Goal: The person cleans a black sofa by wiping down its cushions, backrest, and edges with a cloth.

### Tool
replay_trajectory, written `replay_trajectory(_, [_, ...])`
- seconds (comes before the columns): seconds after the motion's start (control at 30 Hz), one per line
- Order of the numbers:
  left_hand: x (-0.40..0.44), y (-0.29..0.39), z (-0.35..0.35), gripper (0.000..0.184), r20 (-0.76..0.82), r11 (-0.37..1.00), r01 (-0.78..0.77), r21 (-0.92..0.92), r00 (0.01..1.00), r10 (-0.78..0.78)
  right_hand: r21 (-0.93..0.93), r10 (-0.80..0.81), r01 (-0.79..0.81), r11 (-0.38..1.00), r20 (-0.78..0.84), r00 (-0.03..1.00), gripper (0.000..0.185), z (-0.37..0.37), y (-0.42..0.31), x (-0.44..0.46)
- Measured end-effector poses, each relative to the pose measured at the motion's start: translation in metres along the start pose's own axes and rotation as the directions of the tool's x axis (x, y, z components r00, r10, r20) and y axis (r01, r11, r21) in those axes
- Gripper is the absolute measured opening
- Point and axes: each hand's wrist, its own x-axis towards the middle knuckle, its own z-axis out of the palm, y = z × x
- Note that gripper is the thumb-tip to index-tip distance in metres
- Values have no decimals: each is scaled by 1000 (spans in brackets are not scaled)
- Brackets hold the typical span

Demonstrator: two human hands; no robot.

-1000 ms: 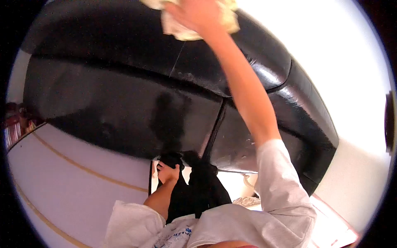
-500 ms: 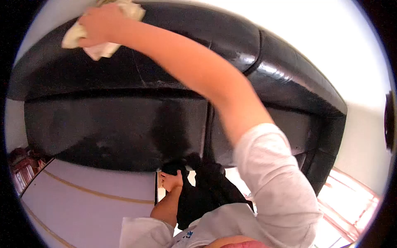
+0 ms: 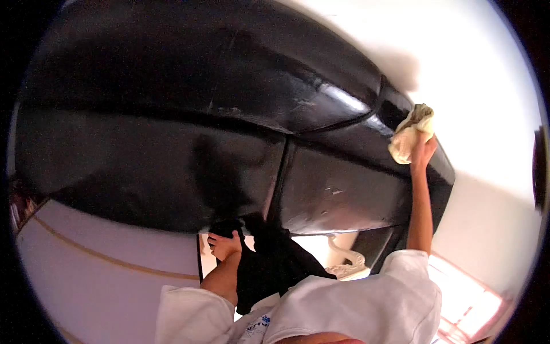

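Observation:
My right hand (image 3: 423, 151) is closed on a crumpled cream cloth (image 3: 404, 144), which lies against the top of the backrest near the right end of a black leather sofa (image 3: 338, 189). The cloth hides the leather beneath it. Low in the view, my left hand (image 3: 224, 246) rests at the knee of my black trousers (image 3: 275, 269). Its fingers are apart, and I see nothing held in it. The sofa's surface is shiny, with a few light scuffs on the right seat.
A white wall (image 3: 458, 92) rises behind the sofa. At the lower left is a pale surface (image 3: 126, 241) with tan strips. Below the right seat stands an ornate cream piece of furniture (image 3: 346, 266). Bright light enters at the window (image 3: 464, 295) on the lower right.
My right hand has swept with the cloth from the upper left of the backrest to its right end. The view has shifted somewhat. My left hand stays at the knee.

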Motion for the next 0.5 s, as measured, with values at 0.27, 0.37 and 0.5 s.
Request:
replay_trajectory(0.27, [7, 8, -22, 104, 173, 997, 63, -40, 983, -55, 169, -930, 921, 351, 180, 321, 61, 283, -238, -86])
replay_trajectory(0.37, [5, 6, -26, 103, 192, 995, 58, -81, 980, -41, 151, -942, 985, 79, 336, 24, 61, 372, -295, -124])
replay_trajectory(0.5, [2, -1, -14, 106, 202, 993, 68, -101, 978, -47, 111, -924, 994, 22, 383, -22, 63, 443, -307, -168])
